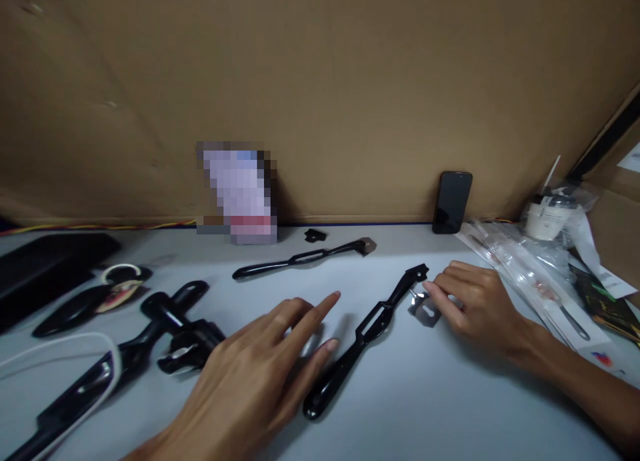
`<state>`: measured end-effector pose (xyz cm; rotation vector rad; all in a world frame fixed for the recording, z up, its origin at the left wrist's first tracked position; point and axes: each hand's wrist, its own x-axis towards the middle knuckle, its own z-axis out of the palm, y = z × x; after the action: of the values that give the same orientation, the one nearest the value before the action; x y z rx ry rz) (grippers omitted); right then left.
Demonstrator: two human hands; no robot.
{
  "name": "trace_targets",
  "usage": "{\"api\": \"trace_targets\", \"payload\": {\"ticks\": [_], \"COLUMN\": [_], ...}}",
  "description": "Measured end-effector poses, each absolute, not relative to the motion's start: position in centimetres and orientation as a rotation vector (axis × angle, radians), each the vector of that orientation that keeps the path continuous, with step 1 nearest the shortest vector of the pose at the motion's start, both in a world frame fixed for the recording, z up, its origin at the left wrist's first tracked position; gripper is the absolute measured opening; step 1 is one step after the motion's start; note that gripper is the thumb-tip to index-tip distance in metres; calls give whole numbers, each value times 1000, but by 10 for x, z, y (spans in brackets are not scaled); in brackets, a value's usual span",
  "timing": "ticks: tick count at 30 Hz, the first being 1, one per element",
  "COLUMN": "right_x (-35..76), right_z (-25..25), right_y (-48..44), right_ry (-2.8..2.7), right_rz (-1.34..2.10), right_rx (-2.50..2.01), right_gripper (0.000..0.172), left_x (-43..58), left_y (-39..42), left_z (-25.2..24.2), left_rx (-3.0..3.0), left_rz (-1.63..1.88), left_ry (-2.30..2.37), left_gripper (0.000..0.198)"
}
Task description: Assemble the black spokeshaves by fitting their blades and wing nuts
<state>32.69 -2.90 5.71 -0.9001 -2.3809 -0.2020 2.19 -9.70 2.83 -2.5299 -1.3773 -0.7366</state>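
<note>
A long black slotted handle (369, 338) with an angled tip lies diagonally between my two hands. My left hand (273, 361) is spread at the handle's left, its index finger stretched out and its thumb close to the handle; nothing shows in it. Fingers curled and thumb pinched, my right hand (470, 304) is at the handle's tip. Just below that tip is a shiny metal piece (417, 303) with a small screw, close to my right thumb; whether my fingers hold it is hidden. Farther back lie a second slotted handle (305, 256) and a small black plate (315, 235).
At left are a black T-shaped tool (167, 314), a white cable (117, 364) and a black case (55, 268). A phone (452, 202) leans on the cardboard wall (350, 101). Plastic-wrapped packages (545, 294) and a white cup (545, 218) stand at right.
</note>
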Motion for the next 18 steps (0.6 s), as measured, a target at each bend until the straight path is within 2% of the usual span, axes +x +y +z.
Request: {"api": "trace_targets", "payload": {"ticks": [2, 6, 11, 18], "right_x": [326, 324, 323, 337], "right_z": [58, 63, 67, 79], "right_y": [-33, -38, -37, -27], "right_ry": [-2432, -2564, -2740, -2648], "right_rz": [-216, -256, 7, 351], "right_rx": [-944, -1303, -1566, -1752], "right_gripper": [43, 21, 26, 14], "left_x": [23, 33, 45, 38], "left_y": [-100, -113, -120, -115], "left_z": [29, 26, 23, 28], "left_rx": [-2557, -2700, -2807, -2905], "left_rz": [-777, -795, -859, -814], "left_ry": [-1304, -1213, -1346, -1346], "left_gripper": [37, 31, 38, 33]}}
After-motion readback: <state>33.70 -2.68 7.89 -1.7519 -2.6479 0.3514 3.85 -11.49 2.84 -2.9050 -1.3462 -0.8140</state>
